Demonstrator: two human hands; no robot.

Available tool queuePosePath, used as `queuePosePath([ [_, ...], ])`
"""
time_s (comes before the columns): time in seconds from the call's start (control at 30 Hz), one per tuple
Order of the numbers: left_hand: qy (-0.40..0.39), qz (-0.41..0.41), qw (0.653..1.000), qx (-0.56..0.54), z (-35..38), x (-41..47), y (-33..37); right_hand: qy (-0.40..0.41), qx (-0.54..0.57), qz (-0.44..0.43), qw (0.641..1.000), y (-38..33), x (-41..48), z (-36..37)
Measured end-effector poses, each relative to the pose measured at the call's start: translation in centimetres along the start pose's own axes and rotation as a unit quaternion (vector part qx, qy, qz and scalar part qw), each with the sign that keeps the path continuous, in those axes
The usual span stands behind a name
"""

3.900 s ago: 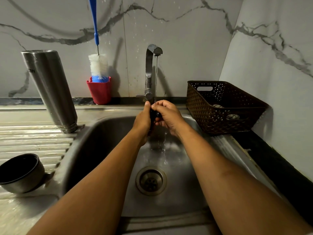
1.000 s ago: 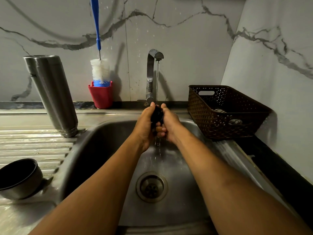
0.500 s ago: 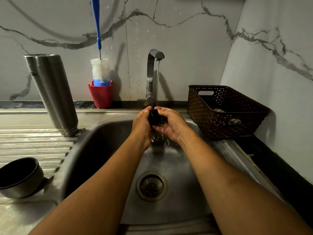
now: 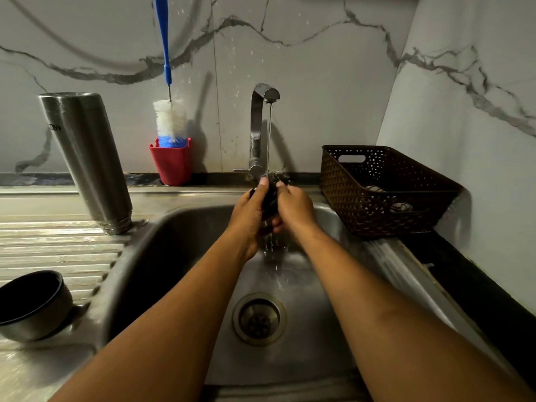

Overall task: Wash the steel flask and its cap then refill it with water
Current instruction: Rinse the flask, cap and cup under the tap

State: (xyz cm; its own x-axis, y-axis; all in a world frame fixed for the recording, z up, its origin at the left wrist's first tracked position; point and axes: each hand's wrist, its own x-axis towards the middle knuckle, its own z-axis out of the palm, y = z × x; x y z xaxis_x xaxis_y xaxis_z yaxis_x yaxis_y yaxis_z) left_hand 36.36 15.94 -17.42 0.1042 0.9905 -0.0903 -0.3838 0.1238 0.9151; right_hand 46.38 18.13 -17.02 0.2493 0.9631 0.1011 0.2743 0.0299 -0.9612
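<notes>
The small black flask cap (image 4: 270,195) is pressed between the two palms above the steel sink basin (image 4: 174,256), straight under the thin stream of water (image 4: 269,140) falling from the chrome tap (image 4: 259,126). The left hand (image 4: 249,216) wraps it from one side and the right hand (image 4: 293,207) from the other, fingers closed around it, so only a dark strip shows between them; which way the cap faces cannot be told. Water drips from the hands toward the round drain (image 4: 259,319). The tall brushed-steel flask (image 4: 87,161) stands mouth down on the ribbed draining board (image 4: 43,250) at the left, its long axis upright and leaning a little. A steel bowl with a dark inside (image 4: 29,306) sits nearer. Behind, a blue-handled white bottle brush (image 4: 169,117) stands in a red cup (image 4: 171,162); a brown woven plastic basket (image 4: 383,192) sits right of the tap
</notes>
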Motion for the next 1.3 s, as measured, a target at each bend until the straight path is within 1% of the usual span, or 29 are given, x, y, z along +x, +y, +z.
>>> queuePosePath([
  [0.03,0.020,-0.006,1.000,-0.001,-0.2,0.0,0.1,0.011,-0.037,-0.048,0.998,0.0,0.1,-0.3],
  [0.07,0.040,-0.011,0.999,-0.001,-0.4,0.1,0.2,0.001,-0.039,-0.071,0.997,-0.1,0.1,-0.4],
  [0.13,0.068,-0.014,0.998,0.003,-0.6,0.2,0.3,-0.072,-0.004,-0.075,0.995,-0.4,-0.2,-0.5],
  [0.2,0.077,-0.013,0.997,0.025,-0.6,0.2,0.6,-0.139,-0.007,-0.083,0.987,-0.6,-0.5,-0.3],
  [0.23,0.078,-0.011,0.996,0.038,-0.4,0.2,0.6,-0.155,-0.017,-0.091,0.984,-0.6,-0.7,-0.3],
  [0.3,0.083,-0.011,0.995,0.047,-0.2,-0.1,0.8,-0.160,-0.011,-0.088,0.983,-0.4,-0.7,-0.1],
  [0.33,0.084,-0.008,0.995,0.049,-0.1,-0.2,0.9,-0.158,0.010,-0.073,0.985,-0.5,-0.7,-0.1],
  [0.4,0.086,0.010,0.995,0.058,-0.2,-0.1,0.9,-0.154,0.088,-0.020,0.984,-0.6,-0.6,0.1],
  [0.47,0.088,0.038,0.993,0.075,-0.4,0.2,0.6,-0.153,0.172,0.040,0.972,-1.0,-0.7,0.2],
  [0.5,0.090,0.053,0.991,0.088,-0.5,0.3,0.4,-0.149,0.215,0.071,0.962,-1.1,-0.7,0.2],
  [0.57,0.092,0.085,0.986,0.112,-0.7,0.3,0.1,-0.150,0.305,0.130,0.931,-1.2,-0.8,-0.1],
  [0.6,0.090,0.102,0.982,0.128,-0.8,0.4,-0.1,-0.155,0.333,0.151,0.918,-1.3,-1.0,-0.3],
  [0.63,0.087,0.117,0.978,0.146,-0.8,0.6,-0.2,-0.156,0.339,0.163,0.913,-1.3,-1.0,-0.3],
  [0.67,0.085,0.128,0.974,0.168,-0.9,0.7,-0.3,-0.154,0.321,0.166,0.920,-1.3,-1.1,-0.3],
  [0.73,0.090,0.143,0.961,0.217,-1.1,0.9,-0.4,-0.136,0.258,0.151,0.945,-1.1,-1.1,-0.1],
  [0.83,0.112,0.161,0.934,0.300,-1.2,0.9,-0.5,-0.119,0.184,0.126,0.968,-0.6,-0.6,0.3],
  [0.9,0.125,0.171,0.908,0.361,-1.2,0.8,-0.5,-0.115,0.112,0.094,0.983,-0.3,-0.4,0.7],
  [0.93,0.130,0.170,0.902,0.375,-1.2,0.9,-0.6,-0.115,0.075,0.071,0.988,-0.3,-0.4,0.8],
  [1.0,0.129,0.152,0.911,0.360,-1.2,1.1,-0.7,-0.117,0.025,0.029,0.992,-0.5,-0.5,0.7],
  [1.1,0.113,0.095,0.950,0.276,-1.2,1.3,-0.5,-0.132,0.009,-0.015,0.991,-0.5,-0.7,0.4],
  [1.13,0.113,0.078,0.956,0.259,-1.3,1.4,-0.4,-0.141,0.008,-0.027,0.990,-0.4,-0.7,0.4],
  [1.2,0.119,0.067,0.957,0.255,-1.6,1.5,-0.2,-0.150,0.026,-0.033,0.988,-0.3,-0.8,0.3],
  [1.3,0.116,0.083,0.948,0.284,-1.5,1.6,-0.2,-0.137,0.097,0.004,0.986,-0.7,-0.9,0.2],
])
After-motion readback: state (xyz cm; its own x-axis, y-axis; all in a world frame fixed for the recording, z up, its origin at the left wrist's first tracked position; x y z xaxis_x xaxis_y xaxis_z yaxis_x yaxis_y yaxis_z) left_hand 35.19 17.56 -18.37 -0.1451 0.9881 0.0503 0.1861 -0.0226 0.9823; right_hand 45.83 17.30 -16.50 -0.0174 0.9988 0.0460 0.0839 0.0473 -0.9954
